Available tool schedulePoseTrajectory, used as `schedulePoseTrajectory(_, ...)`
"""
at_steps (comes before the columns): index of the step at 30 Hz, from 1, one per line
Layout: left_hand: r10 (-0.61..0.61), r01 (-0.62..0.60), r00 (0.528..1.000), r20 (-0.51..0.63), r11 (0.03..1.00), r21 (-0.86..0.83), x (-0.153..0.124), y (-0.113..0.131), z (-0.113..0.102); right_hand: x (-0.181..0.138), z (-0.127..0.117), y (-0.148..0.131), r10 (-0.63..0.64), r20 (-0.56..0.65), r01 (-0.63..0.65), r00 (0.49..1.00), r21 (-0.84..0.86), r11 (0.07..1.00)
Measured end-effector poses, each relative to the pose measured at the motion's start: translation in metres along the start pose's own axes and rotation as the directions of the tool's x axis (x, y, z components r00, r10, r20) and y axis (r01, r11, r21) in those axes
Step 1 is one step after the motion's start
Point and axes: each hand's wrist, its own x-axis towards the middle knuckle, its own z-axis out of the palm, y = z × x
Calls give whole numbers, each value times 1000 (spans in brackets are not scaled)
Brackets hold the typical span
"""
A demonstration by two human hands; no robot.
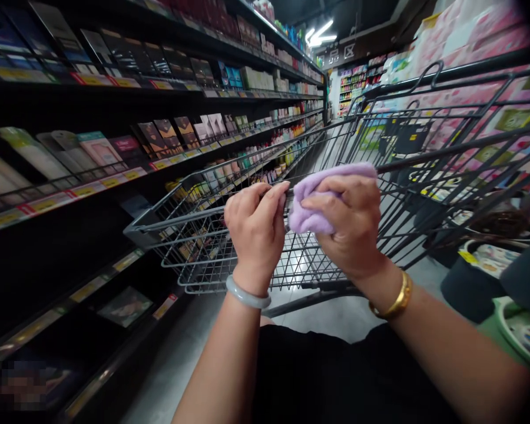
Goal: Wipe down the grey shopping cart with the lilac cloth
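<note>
A grey wire shopping cart (194, 215) stands before me, its near top rail running across behind both hands. My left hand (257, 215), with a pale bangle at the wrist, is closed around this rail; the curled fingers partly hide what lies inside them. Just to its right, my right hand (355, 218) grips a soft lilac cloth (311, 215), bunched and folded over the same rail. A gold bracelet circles that wrist. The cloth's left end comes close to my left fingertips. Through the wires, the grey floor shows below.
Shelves of boxed goods (163, 138) line the left side, close to the cart. On the right are stacked pink packages (463, 53), dark bins (459, 282) and a green tub (503, 330). The aisle runs ahead toward more shelves (357, 88).
</note>
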Motion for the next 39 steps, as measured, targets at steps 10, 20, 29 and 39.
schedulePoseTrajectory(10,-16,17,999,-29,999,36,-12,-12,3,-12,6,0,-100,50,97,994,60,993)
schedulePoseTrajectory(20,5,-4,1000,-13,999,38,-12,-14,3,-50,25,-15,-320,167,317,933,45,947)
schedulePoseTrajectory(29,-40,40,999,-3,998,43,-15,-10,5,-65,26,-21,-370,210,363,905,72,929)
schedulePoseTrajectory(39,-140,137,987,78,990,42,-15,-5,5,-78,21,-27,-357,302,349,884,82,933)
